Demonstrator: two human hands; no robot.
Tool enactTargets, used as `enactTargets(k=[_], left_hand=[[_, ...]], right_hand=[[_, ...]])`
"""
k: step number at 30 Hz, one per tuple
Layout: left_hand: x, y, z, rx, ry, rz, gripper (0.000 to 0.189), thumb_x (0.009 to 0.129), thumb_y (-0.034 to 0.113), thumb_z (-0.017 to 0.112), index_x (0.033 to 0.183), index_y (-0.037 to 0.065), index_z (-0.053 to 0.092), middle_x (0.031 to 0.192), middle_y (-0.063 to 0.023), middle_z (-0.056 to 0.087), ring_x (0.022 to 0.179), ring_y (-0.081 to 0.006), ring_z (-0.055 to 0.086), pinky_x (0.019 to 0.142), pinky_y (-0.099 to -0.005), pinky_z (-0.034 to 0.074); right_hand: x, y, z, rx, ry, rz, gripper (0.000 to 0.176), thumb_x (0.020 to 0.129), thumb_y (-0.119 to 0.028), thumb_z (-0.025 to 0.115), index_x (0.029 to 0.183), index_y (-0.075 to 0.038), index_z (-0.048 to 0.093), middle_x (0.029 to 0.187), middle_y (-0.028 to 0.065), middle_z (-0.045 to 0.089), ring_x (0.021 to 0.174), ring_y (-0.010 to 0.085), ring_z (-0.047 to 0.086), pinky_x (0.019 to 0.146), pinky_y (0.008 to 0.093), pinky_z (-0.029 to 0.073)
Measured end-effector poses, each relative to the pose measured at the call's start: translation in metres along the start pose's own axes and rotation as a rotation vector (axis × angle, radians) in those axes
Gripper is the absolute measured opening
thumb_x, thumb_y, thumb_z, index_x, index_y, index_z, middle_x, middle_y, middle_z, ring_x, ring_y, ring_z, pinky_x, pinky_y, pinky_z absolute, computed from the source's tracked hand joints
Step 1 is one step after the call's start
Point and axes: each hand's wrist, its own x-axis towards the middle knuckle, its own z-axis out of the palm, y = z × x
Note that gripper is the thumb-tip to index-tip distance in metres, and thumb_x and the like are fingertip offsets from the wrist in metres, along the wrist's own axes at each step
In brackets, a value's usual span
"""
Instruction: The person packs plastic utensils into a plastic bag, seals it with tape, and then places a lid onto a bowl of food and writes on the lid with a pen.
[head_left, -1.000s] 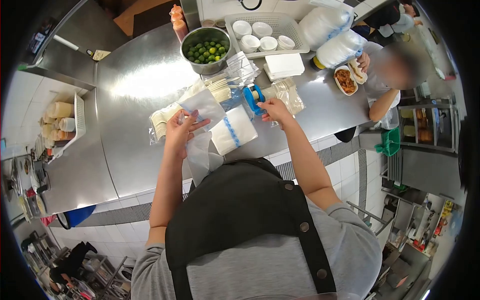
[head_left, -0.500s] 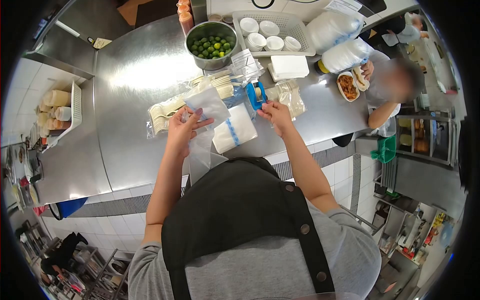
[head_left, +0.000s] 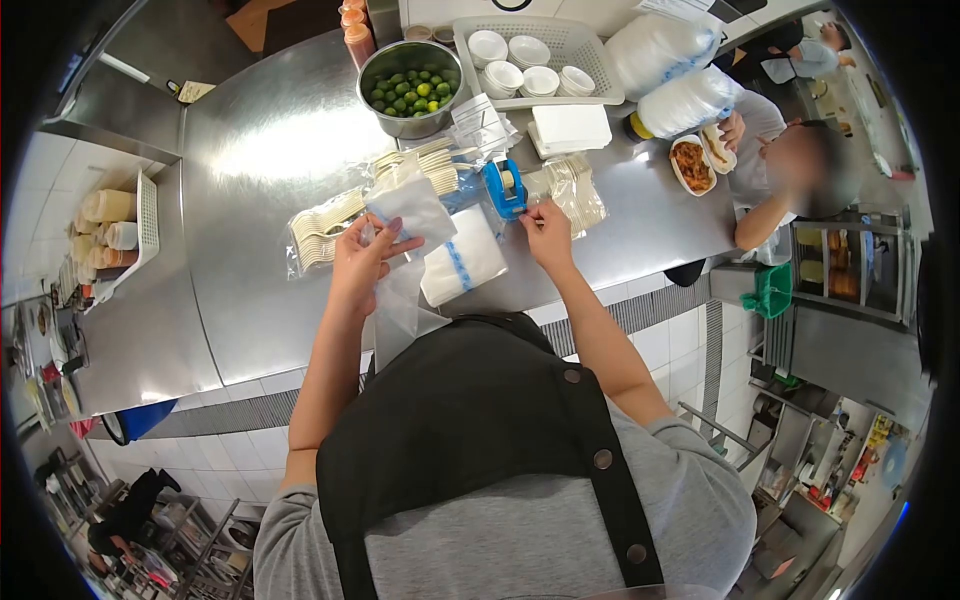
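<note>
My left hand (head_left: 358,262) is closed on a plastic bag with a white, napkin-like sheet (head_left: 418,208) at its top. The bag's clear part hangs below, toward my apron. My right hand (head_left: 549,238) is pinched at the near end of a blue tape dispenser (head_left: 506,190); whatever lies between the fingertips is too thin to make out. Between my hands lies a white stack with a blue band (head_left: 464,262). Bagged plastic forks (head_left: 325,232) sit beyond my left hand, and more pale cutlery (head_left: 440,165) lies behind the sheet. Clear bags (head_left: 575,198) lie right of the dispenser.
At the back stand a pot of green limes (head_left: 411,125), a basket (head_left: 615,95) of white bowls and white boxes (head_left: 570,128). Wrapped plastic stacks (head_left: 685,100) stand back right. Another person's hand (head_left: 733,130) holds an open food container (head_left: 690,165). A white crate (head_left: 148,215) is at left.
My right hand has drawn slightly away from the dispenser, its fingers still pinched. The left hand keeps its hold on the bag. The whole view has shifted a little.
</note>
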Motion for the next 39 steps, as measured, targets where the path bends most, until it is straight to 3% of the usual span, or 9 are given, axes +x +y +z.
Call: enactTargets(k=[3, 8, 14, 15, 21, 28, 30, 36, 39], left_hand=[[0.004, 0.001, 0.0, 0.01, 0.014, -0.014, 0.017, 0.098, 0.016, 0.066, 0.091, 0.01, 0.051, 0.094, -0.0063, 0.066, 0.094, -0.0269, 0.076, 0.038, -0.0184, 0.022], [0.009, 0.006, 0.002, 0.073, -0.013, -0.065, 0.016, 0.099, 0.018, 0.064, 0.093, 0.008, 0.053, 0.094, -0.0066, 0.063, 0.086, -0.0265, 0.077, 0.038, -0.0187, 0.023], [0.016, 0.012, 0.016, 0.169, -0.032, -0.062, 0.02, 0.098, 0.02, 0.068, 0.092, 0.006, 0.055, 0.082, -0.0056, 0.064, 0.076, -0.0245, 0.077, 0.037, -0.0193, 0.023], [0.014, 0.015, 0.018, 0.182, -0.039, -0.055, 0.02, 0.098, 0.021, 0.068, 0.092, 0.005, 0.056, 0.079, -0.0047, 0.064, 0.075, -0.0241, 0.077, 0.037, -0.0195, 0.023], [0.006, 0.022, 0.017, 0.185, -0.051, -0.055, 0.02, 0.097, 0.021, 0.069, 0.092, 0.003, 0.059, 0.074, -0.0025, 0.063, 0.069, -0.0195, 0.075, 0.038, -0.0189, 0.024], [-0.003, 0.025, 0.026, 0.202, -0.137, 0.017, 0.017, 0.097, 0.019, 0.068, 0.092, 0.004, 0.062, 0.074, -0.0014, 0.063, 0.062, -0.0144, 0.071, 0.042, -0.019, 0.027], [-0.002, 0.025, 0.024, 0.233, -0.185, 0.054, 0.022, 0.098, 0.019, 0.066, 0.105, -0.002, 0.064, 0.086, -0.0066, 0.069, 0.063, -0.0165, 0.072, 0.051, -0.023, 0.042], [-0.002, 0.031, 0.024, 0.323, -0.256, 0.111, 0.023, 0.097, 0.015, 0.065, 0.11, -0.005, 0.066, 0.092, -0.0096, 0.071, 0.062, -0.018, 0.072, 0.057, -0.0263, 0.052], [-0.001, 0.025, 0.025, 0.416, -0.274, 0.129, 0.02, 0.096, 0.013, 0.067, 0.107, -0.004, 0.068, 0.091, -0.0104, 0.071, 0.06, -0.0179, 0.071, 0.056, -0.0273, 0.052]], right_hand=[[-0.004, 0.0, -0.005, -0.027, -0.035, 0.109, 0.01, 0.082, -0.005, 0.075, 0.085, 0.002, 0.069, 0.082, 0.014, 0.066, 0.072, 0.0283, 0.066, 0.068, 0.0366, 0.053], [0.002, -0.122, -0.029, 0.147, -0.037, -0.045, 0.009, 0.084, -0.009, 0.076, 0.086, -0.002, 0.07, 0.07, 0.0089, 0.061, 0.063, 0.0195, 0.06, 0.06, 0.0318, 0.047], [0.005, -0.21, -0.024, 0.389, -0.383, -0.043, 0.01, 0.083, -0.013, 0.079, 0.089, -0.006, 0.075, 0.072, 0.0004, 0.053, 0.062, 0.013, 0.046, 0.059, 0.0263, 0.039], [0.009, -0.208, -0.02, 0.297, -0.367, -0.212, 0.01, 0.081, -0.013, 0.08, 0.09, -0.011, 0.077, 0.093, 0.0011, 0.058, 0.077, 0.0145, 0.048, 0.071, 0.0281, 0.042], [0.012, -0.208, -0.001, 0.175, -0.244, -0.396, 0.01, 0.079, -0.016, 0.08, 0.089, -0.018, 0.079, 0.138, 0.0046, 0.05, 0.12, 0.0271, 0.041, 0.104, 0.0434, 0.031], [0.016, -0.199, 0.006, 0.1, -0.113, -0.464, 0.015, 0.079, -0.017, 0.079, 0.093, -0.022, 0.081, 0.14, 0.0082, 0.051, 0.125, 0.0291, 0.04, 0.108, 0.0449, 0.027], [0.016, -0.196, 0.004, 0.061, -0.104, -0.49, 0.017, 0.082, -0.017, 0.078, 0.097, -0.023, 0.082, 0.142, 0.0097, 0.049, 0.127, 0.03, 0.04, 0.111, 0.0453, 0.027], [0.014, -0.205, -0.002, -0.052, -0.062, -0.394, 0.068, 0.079, -0.022, 0.083, 0.142, -0.015, 0.058, 0.146, 0.0088, 0.048, 0.128, 0.0274, 0.043, 0.105, 0.0439, 0.032], [0.028, -0.193, 0.001, 0.388, -0.26, -0.217, 0.089, 0.08, -0.021, 0.083, 0.155, -0.01, 0.035, 0.149, 0.0111, 0.043, 0.123, 0.0237, 0.052, 0.1, 0.041, 0.044]])
